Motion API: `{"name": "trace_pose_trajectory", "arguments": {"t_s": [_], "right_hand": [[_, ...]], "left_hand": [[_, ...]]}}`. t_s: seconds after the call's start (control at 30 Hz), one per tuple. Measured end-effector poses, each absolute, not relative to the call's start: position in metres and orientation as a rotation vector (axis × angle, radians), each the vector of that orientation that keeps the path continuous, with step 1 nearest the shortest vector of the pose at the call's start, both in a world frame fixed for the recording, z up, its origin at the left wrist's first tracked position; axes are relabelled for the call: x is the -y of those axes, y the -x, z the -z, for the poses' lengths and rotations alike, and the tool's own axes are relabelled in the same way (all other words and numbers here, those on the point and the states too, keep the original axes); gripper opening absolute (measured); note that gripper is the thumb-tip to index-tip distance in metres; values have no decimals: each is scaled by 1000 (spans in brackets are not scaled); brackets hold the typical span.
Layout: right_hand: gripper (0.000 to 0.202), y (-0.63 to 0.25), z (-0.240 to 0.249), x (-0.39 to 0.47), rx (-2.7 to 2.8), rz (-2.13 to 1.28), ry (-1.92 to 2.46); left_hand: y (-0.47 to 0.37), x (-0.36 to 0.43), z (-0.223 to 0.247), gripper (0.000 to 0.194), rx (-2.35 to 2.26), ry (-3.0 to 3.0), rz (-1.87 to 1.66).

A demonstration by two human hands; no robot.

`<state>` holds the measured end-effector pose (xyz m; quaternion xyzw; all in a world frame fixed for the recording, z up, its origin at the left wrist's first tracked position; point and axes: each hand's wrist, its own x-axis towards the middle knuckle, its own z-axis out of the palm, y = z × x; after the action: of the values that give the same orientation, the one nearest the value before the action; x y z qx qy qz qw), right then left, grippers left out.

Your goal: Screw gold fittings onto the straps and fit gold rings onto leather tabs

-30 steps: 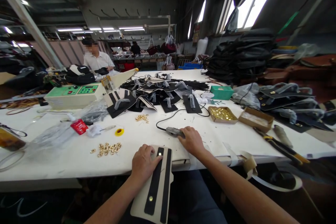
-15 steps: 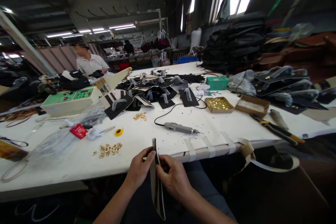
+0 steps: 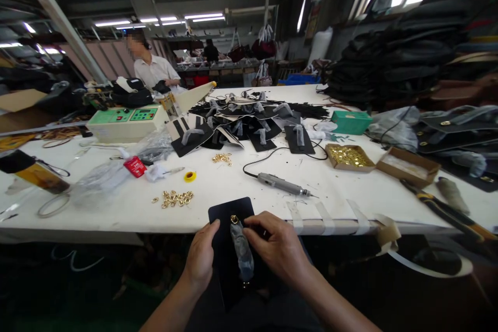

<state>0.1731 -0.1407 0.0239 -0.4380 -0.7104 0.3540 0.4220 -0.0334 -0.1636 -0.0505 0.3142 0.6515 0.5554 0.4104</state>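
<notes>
The panel (image 3: 225,258) is at the desk's (image 3: 128,212) near edge, handle (image 3: 241,250) facing up. The left hand's (image 3: 199,255) fingers grip its left side; the right hand's (image 3: 277,241) curl beside the handle's upper ring (image 3: 234,219), whether pinching I cannot tell. A screwdriver (image 3: 280,183) lies beyond.

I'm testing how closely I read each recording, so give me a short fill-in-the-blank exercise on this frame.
The left hand grips the dark panel by its ____ edge.
The right hand is beside the wrapped handle, whose upper fitting is ____ in colour.
The grey power tool points toward the picture's ____ side.
The box behind the tray of gold pieces is ____.

Missing words: left; gold; right; green.
</notes>
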Motion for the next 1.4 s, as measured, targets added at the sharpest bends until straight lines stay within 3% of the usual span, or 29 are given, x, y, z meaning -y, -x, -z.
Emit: {"name": "trace_pose_trajectory", "arguments": {"t_s": [0.13, 0.3, 0.4, 0.63, 1.0, 1.2, 1.4], "right_hand": [[9, -174, -19, 129, 1816, -798, 1272], [9, -165, -11, 129, 1663, -931, 1313], [8, -165, -6, 129, 1662, -912, 1264], [18, -178, -6, 119, 1985, -465, 1066], [22, -185, -1, 100, 2073, -461, 834], [21, -177, 1, 108, 1993, -419, 915], [19, -173, -1, 111, 1874, -596, 1006]], "left_hand": [[15, 168, 19, 34, -1549, -886, -1377], [-3, 176, -10, 51, -1421, -1150, -1244], [-5, 176, -10, 54, -1463, -1154, -1226], [3, 169, -9, 49, -1467, -1088, -1183], [-2, 164, -7, 25, -1430, -1022, -1241], [-7, 168, -4, 37, -1471, -1101, -1215], [-9, 171, 1, 48, -1458, -1078, -1208]]}}
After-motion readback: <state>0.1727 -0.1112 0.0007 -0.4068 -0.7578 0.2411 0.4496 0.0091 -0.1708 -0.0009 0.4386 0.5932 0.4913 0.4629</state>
